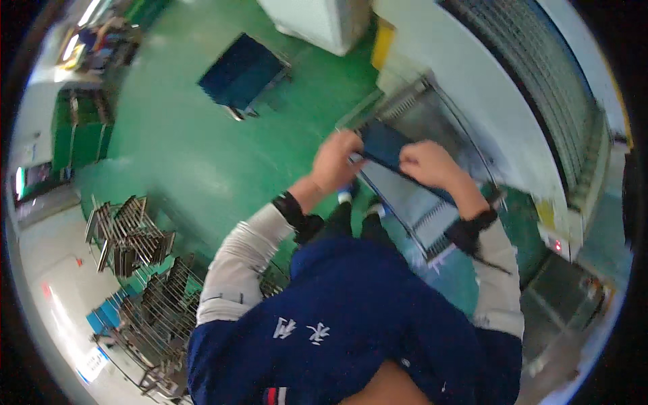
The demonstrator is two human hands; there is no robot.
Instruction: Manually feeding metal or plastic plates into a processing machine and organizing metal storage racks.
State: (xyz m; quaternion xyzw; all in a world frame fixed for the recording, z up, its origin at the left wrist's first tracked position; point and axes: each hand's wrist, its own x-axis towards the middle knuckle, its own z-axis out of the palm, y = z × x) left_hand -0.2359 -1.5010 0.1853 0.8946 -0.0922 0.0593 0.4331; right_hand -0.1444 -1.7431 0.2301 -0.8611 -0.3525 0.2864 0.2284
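Observation:
A dark blue flat panel [386, 142] lies tilted between my hands, above an open metal rack [469, 123] with toothed, slotted bars. My left hand [335, 160] is closed at the panel's left end, fingers pinched on its edge. Bent over the panel's near side, my right hand [428, 164] has its fingertips pressed together on that edge. Blur hides the exact grip. Below the panel a pale sheet-like surface [398, 196] shows inside the rack. Black bands circle both wrists.
A long pale machine [472, 67] with a ribbed top runs along the right. On the green floor ahead stands a low stand with a dark blue top [241, 73]. A white bin-like block [320, 20] is beyond it. Several metal racks [158, 304] crowd the left.

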